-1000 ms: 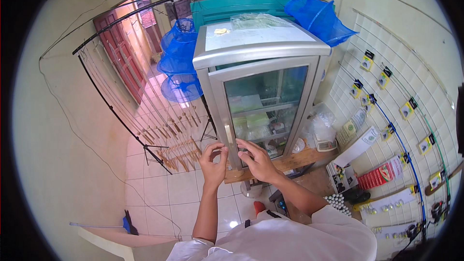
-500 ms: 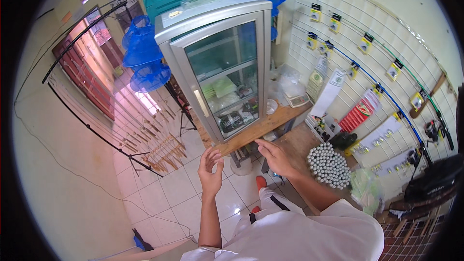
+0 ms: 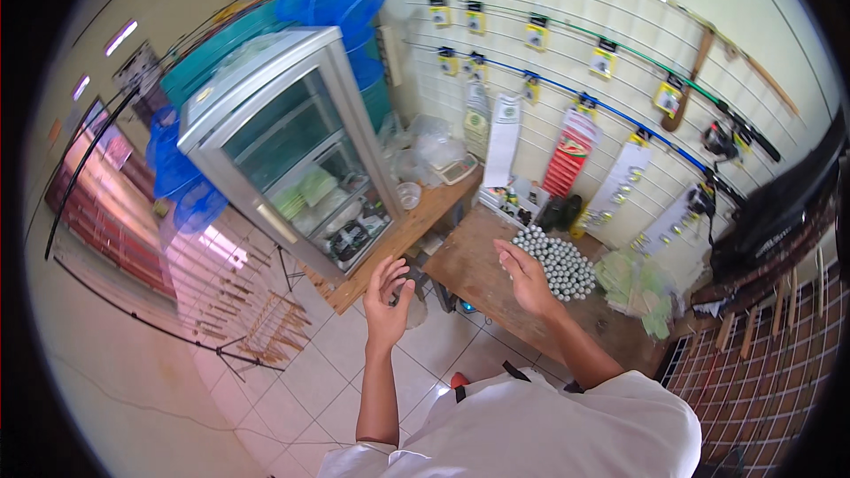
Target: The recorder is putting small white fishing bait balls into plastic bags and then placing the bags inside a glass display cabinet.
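While the left hand [image 3: 386,312] hung half-curled near the glass-fronted cabinet [image 3: 301,155], the right hand [image 3: 529,282] hovered flat by silver-topped cylinders [image 3: 567,262], nothing yet gripped.

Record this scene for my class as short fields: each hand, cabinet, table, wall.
Left hand: raised, fingers curled, nothing visible in it
Right hand: open, overlapping the view of the silvery cylinders; contact unclear
Glass-door cabinet: standing on a wooden bench
Wooden table: holds the clustered cylinders
Wall: blue fishing rod, green fishing rod
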A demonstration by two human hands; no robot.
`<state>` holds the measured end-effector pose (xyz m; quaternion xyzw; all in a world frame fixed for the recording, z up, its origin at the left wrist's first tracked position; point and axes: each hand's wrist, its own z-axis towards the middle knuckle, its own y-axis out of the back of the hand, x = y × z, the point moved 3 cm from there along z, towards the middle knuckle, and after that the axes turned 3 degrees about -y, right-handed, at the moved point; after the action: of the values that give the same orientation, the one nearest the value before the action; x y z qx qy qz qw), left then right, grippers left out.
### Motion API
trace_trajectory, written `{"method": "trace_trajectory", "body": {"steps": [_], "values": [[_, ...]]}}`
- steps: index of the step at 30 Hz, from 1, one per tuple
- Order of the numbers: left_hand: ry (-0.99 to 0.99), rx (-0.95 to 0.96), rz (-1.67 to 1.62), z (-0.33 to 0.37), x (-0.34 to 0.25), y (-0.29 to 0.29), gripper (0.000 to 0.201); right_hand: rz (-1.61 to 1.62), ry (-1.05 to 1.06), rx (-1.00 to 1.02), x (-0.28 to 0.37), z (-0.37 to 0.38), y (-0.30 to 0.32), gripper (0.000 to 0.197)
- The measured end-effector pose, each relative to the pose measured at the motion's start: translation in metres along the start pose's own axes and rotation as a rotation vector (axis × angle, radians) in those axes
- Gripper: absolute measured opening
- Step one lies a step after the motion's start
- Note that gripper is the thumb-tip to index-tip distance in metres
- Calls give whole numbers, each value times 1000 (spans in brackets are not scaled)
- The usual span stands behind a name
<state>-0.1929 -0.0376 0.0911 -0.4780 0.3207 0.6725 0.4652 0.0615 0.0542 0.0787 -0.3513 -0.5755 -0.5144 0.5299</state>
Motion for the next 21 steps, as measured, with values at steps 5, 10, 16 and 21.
{"method": "trace_trajectory", "body": {"steps": [5,10,16,21], "values": [[-15,115,-49,10,4,-59,54,71,-88,-153,-14,-21,68,41],[-24,248,-37,18,-4,-137,53,71,-34,-341,-21,-38,139,41],[-83,439,-37,11,-13,-239,51,31,-52,-559,-37,-61,223,38],[-62,582,-83,-7,-4,-314,50,2,-133,-690,-68,-84,278,37]]}}
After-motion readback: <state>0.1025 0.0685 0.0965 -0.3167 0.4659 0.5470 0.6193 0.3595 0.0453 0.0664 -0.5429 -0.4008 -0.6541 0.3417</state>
